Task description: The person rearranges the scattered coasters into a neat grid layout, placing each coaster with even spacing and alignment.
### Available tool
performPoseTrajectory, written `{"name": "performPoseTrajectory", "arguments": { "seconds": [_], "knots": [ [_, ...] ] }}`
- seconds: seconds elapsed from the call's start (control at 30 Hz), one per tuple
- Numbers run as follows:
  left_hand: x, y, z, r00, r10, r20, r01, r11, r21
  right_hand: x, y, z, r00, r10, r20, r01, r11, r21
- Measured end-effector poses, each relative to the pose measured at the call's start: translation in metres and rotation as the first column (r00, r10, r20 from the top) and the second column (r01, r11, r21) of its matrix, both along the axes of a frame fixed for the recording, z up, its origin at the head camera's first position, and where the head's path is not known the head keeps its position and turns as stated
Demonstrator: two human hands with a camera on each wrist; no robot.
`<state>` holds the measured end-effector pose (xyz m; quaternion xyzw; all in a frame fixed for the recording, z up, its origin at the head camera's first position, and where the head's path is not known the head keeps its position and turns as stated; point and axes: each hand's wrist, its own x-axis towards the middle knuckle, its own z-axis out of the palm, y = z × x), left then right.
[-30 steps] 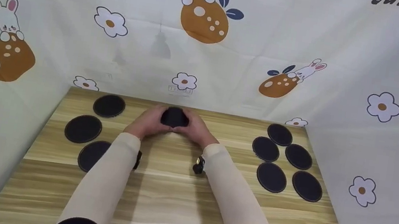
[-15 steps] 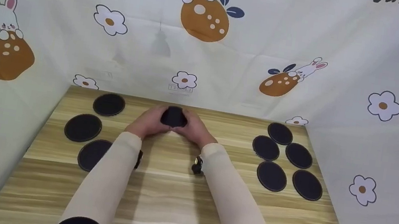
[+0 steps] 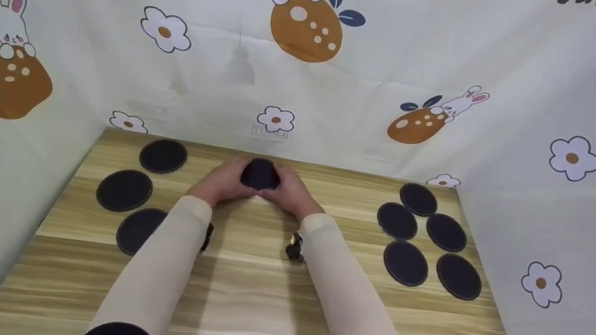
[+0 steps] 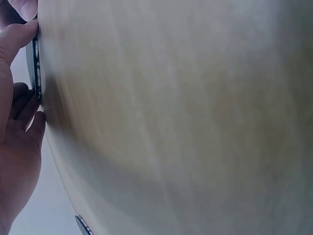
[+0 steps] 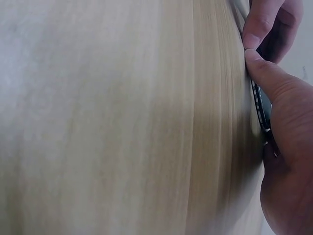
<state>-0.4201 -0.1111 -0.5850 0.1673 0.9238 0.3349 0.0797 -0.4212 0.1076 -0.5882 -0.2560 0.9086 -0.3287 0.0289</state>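
At the back middle of the table, a round black coaster (image 3: 261, 175) lies between both hands. My left hand (image 3: 220, 182) grips its left edge, and my right hand (image 3: 295, 194) grips the right edge. The thumbs meet at the near rim. In the left wrist view, the left hand (image 4: 19, 161) has its thumb and fingers at the rim of the coaster (image 4: 35, 68), close over the wood. The right wrist view shows the right hand (image 5: 293, 127) curled around the coaster (image 5: 260, 105), whose edge has pale stitching. Part of the coaster's outline is hidden by the hands.
Several black coasters (image 3: 406, 263) lie flat in a cluster on the right. Three more sit on the left, one coaster (image 3: 138, 231) partly behind the left sleeve (image 3: 156, 264). Printed cloth walls (image 3: 336, 149) border the wooden table (image 3: 248, 302) at the back and sides.
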Motion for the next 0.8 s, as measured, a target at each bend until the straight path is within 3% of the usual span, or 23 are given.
{"name": "performPoseTrajectory", "arguments": {
  "seconds": [0.07,0.1,0.27,0.43,0.57,0.8],
  "knots": [
    [0.001,-0.001,0.001,1.000,-0.013,-0.022,0.013,1.000,0.008,-0.001,0.000,0.000,1.000,-0.002,0.002,0.002,1.000,0.012],
    [0.001,-0.001,0.001,0.999,-0.020,-0.032,0.020,1.000,0.012,-0.006,0.002,-0.008,1.000,-0.002,-0.004,0.002,1.000,0.011],
    [0.007,-0.002,0.006,0.998,-0.023,-0.054,0.025,0.999,0.038,-0.004,0.004,-0.005,0.998,-0.052,0.045,0.053,0.998,-0.027],
    [0.013,0.001,0.014,0.997,-0.018,-0.079,0.023,0.998,0.063,0.005,0.011,0.016,0.992,-0.103,0.068,0.106,0.994,-0.039],
    [0.018,0.006,0.018,0.994,-0.032,-0.108,0.040,0.997,0.070,0.011,0.025,0.024,0.998,-0.059,0.016,0.059,0.998,-0.016],
    [0.035,0.027,0.021,0.995,-0.081,-0.064,0.084,0.995,0.047,0.036,0.062,0.034,0.999,0.029,-0.037,-0.030,1.000,-0.007]
  ]
}}
